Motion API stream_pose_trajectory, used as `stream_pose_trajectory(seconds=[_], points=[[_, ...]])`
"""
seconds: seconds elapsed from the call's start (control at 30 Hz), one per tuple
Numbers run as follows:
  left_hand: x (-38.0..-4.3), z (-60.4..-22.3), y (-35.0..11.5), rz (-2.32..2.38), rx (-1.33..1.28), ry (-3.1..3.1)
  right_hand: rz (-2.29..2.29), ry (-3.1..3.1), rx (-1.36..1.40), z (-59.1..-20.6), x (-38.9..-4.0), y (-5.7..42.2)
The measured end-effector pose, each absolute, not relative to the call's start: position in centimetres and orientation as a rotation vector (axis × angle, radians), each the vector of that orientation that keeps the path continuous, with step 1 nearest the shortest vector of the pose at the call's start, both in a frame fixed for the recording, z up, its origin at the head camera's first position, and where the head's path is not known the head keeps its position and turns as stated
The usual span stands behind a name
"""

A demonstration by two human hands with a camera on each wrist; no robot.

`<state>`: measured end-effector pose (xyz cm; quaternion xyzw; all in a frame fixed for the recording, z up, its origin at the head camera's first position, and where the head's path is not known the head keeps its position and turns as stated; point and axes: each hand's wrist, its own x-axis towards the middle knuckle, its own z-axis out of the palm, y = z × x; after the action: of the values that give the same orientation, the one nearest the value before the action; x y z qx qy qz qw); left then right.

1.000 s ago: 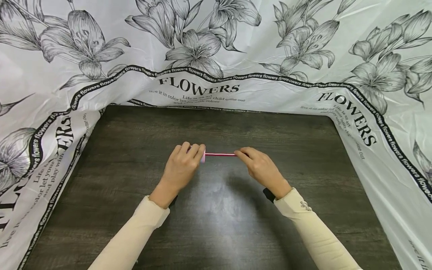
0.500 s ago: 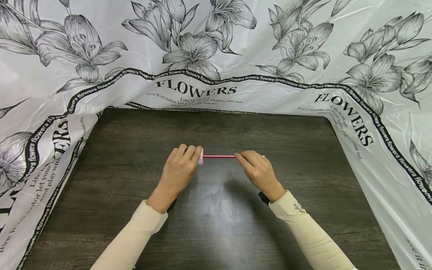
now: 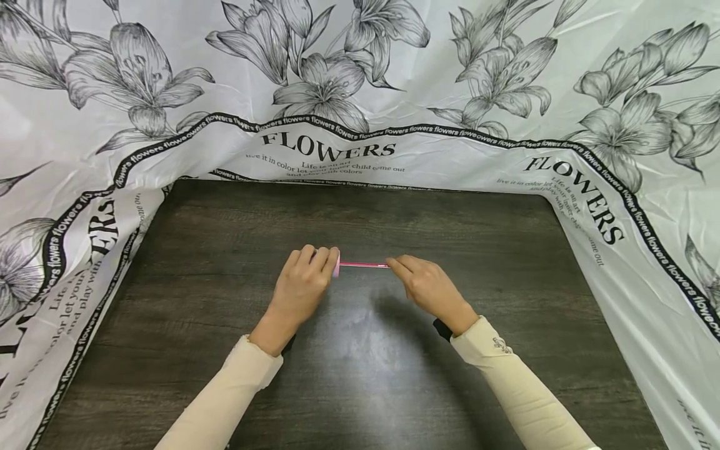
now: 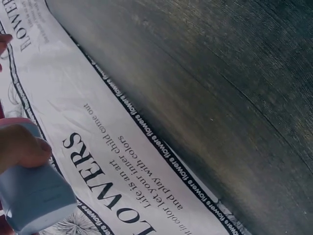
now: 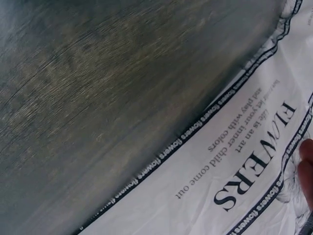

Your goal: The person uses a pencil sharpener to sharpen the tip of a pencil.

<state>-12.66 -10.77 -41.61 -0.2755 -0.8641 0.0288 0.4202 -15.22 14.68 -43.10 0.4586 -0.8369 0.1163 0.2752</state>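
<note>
Gripping blue-and-pink object (image 4: 39, 198): left hand (image 3: 300, 282) | pinching pink rod (image 3: 362, 265): right hand (image 3: 432, 286) | both hands over dark table (image 3: 360, 394)

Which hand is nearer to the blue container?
Left. The left hand grips the blue container; the right hand is apart from it, on its right in the head view, pinching the pink stick.

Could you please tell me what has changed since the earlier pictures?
The right hand has moved slightly toward the left hand, so slightly less of the pink rod shows between them. Nothing was let go: the left hand still holds the blue-and-pink cylinder, the right the rod.
</note>
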Motion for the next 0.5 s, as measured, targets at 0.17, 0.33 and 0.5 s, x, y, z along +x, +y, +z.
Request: stream_pose_trajectory(seconds=[0.17,0.33,0.5], points=[[-12.71,-41.69,-11.11,0.033,-0.667,-2.189,0.367,-2.239,1.198,-43.25,-15.29,14.46],[-12.97,-41.46,-11.08,0.024,-0.667,-2.173,0.382,-2.174,1.124,-43.27,-15.21,14.26],[-12.98,-41.26,-10.93,-0.001,-0.669,-2.176,0.368,-2.069,1.056,-43.09,-15.33,14.07]])
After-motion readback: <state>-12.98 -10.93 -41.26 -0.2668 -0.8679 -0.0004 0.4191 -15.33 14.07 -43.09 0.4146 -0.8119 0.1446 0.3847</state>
